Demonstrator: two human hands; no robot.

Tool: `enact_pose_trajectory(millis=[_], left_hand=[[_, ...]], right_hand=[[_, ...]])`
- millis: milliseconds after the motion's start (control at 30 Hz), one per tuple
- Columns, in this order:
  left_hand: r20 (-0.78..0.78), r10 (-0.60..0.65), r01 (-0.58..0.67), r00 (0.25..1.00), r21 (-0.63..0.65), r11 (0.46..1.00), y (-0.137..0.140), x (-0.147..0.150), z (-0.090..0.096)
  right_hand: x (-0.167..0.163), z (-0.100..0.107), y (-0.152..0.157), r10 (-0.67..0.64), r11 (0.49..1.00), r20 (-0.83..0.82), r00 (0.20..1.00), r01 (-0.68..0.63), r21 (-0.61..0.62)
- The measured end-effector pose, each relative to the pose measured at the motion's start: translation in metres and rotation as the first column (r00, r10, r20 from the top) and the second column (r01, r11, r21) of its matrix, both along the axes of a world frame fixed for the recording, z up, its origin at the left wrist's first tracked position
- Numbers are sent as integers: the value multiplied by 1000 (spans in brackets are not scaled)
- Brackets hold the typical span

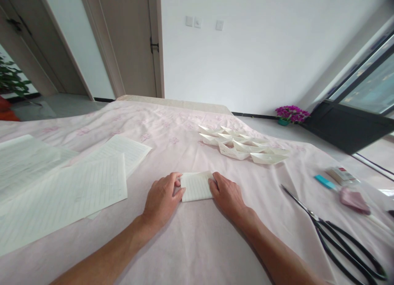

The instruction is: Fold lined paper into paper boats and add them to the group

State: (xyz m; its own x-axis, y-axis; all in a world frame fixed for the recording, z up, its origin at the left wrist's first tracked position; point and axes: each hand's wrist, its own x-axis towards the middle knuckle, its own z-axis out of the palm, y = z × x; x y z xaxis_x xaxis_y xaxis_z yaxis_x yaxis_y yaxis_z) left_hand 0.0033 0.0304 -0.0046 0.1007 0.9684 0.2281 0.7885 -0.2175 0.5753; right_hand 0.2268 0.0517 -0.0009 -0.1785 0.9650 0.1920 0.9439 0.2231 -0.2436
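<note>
Scissors (pixel 313 215); fingers (pixel 213 188) hold folded paper (pixel 196 186); pack label (pixel 342 169) blurred.

Home interior, floral cloth (pixel 172 121), potted flowers (pixel 292 113)

Lined whitish paper (pixel 197 187), pink cloth (pixel 174 156), perhaps floral

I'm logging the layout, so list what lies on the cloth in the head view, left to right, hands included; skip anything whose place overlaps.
Lined sheets → left hand → folded paper → right hand → scissors.
</note>
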Motion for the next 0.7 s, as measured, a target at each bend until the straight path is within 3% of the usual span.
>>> enact_pose_trajectory(millis=[233,433,700], left_hand=[[140,11,-2,990,-63,998,3,-2,3],[164,-57,59,985,-12,998,-1,-2,6],[33,-79,82,996,-106,991,-8,4,11]], right_hand=[[2,-1,1,-30,998,-3,1000,30,-48],[2,-2,1,-62,996,44,997,65,-61],[1,0,-1,-60,997,79,995,64,-49]])
